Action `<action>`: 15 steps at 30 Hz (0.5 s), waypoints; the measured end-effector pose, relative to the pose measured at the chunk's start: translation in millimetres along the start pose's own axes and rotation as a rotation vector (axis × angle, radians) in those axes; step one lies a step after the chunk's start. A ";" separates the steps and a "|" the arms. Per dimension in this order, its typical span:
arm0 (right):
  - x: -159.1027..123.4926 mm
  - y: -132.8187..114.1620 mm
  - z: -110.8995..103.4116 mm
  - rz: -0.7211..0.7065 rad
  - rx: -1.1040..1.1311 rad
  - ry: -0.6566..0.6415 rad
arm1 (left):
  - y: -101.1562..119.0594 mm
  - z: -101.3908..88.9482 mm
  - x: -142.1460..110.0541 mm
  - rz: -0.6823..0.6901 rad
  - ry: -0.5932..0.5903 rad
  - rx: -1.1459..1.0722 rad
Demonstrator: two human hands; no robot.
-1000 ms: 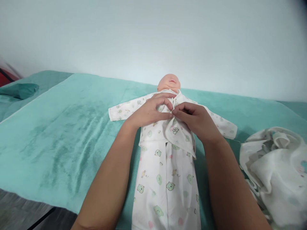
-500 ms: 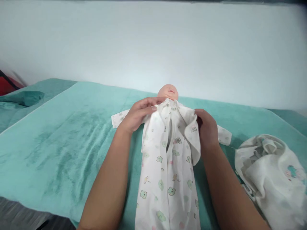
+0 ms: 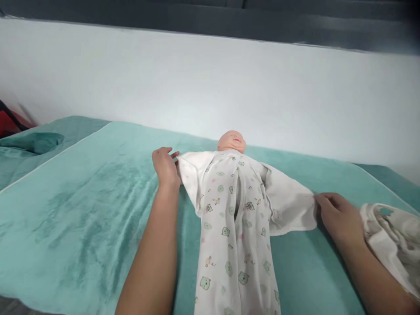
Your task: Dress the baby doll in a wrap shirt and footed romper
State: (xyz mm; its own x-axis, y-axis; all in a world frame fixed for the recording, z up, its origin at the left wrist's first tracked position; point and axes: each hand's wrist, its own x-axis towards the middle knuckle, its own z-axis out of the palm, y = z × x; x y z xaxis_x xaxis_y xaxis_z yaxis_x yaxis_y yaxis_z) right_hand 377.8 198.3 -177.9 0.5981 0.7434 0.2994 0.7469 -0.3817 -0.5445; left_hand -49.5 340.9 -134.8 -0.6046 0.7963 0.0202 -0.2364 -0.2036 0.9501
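Note:
A baby doll point(image 3: 231, 141) lies on its back, its bald head toward the wall. White trousers with green bear prints point(image 3: 229, 249) cover its body up to the chest, with a slit down the middle front. From under them, the front panels of a white baby shirt point(image 3: 288, 199) are spread out to both sides, plain inside showing. My left hand point(image 3: 166, 166) pinches the edge of the left panel between thumb and fingers. Out to the right, my right hand point(image 3: 337, 216) is closed on the outer edge of the right panel. The doll's arms are hidden.
A crumpled white cloth item point(image 3: 393, 245) with a printed patch lies at the right, beside my right forearm. The doll rests on a teal plush cover point(image 3: 98, 210). Behind the bed stands a white wall point(image 3: 210, 87). Something red point(image 3: 8, 124) shows at the far left.
Both hands have moved outward, my left to the left and my right to the right. The shirt panels, folded inward before, are now opened out sideways. The view has tilted up slightly.

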 end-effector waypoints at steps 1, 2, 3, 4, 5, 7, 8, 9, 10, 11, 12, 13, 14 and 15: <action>-3.0 -11.0 1.7 -0.043 0.014 0.061 | 0.7 1.6 -2.2 0.084 0.058 0.060; -6.6 -25.2 3.6 -0.127 0.045 0.133 | 1.0 4.0 -6.0 0.197 0.069 0.149; -10.6 -42.1 5.8 -0.230 0.097 0.179 | 0.7 7.2 -11.1 0.328 0.015 0.260; -14.9 -61.2 8.5 -0.340 0.163 0.184 | -0.3 10.8 -17.2 0.456 -0.102 0.382; -19.1 -82.1 11.8 -0.435 0.232 0.158 | -2.2 14.4 -23.6 0.559 -0.251 0.507; -26.3 -127.9 21.0 -0.551 0.380 0.029 | -7.3 19.9 -34.9 0.665 -0.546 0.764; -28.4 -152.0 26.9 -0.591 0.423 -0.063 | -9.9 21.2 -38.8 0.680 -0.636 0.893; -29.1 -176.3 33.5 -0.638 0.415 -0.163 | -12.0 21.4 -41.1 0.680 -0.677 1.017; -28.2 -200.3 40.6 -0.690 0.370 -0.251 | -13.1 20.6 -41.7 0.668 -0.683 1.133; -25.9 -223.3 47.9 -0.754 0.299 -0.338 | -13.2 19.0 -41.0 0.650 -0.669 1.234; -22.4 -244.7 55.1 -0.822 0.201 -0.433 | -12.3 17.0 -39.1 0.628 -0.645 1.315; -18.3 -263.7 62.1 -0.878 0.091 -0.497 | -10.5 14.9 -36.6 0.601 -0.621 1.378; -14.0 -279.9 68.5 -0.921 -0.027 -0.567 | -8.2 13.2 -33.8 0.567 -0.599 1.426; -10.2 -293.1 74.4 -0.953 -0.136 -0.629 | -6.0 11.9 -31.0 0.530 -0.581 1.461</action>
State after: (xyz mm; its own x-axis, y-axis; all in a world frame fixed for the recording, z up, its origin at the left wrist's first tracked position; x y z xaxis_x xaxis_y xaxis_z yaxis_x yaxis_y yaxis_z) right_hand 131.2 343.5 -79.6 -0.4493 0.8899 0.0790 0.8660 0.4556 -0.2061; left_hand -20.3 324.2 -137.5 0.0454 0.9782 0.2025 0.9591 -0.0994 0.2651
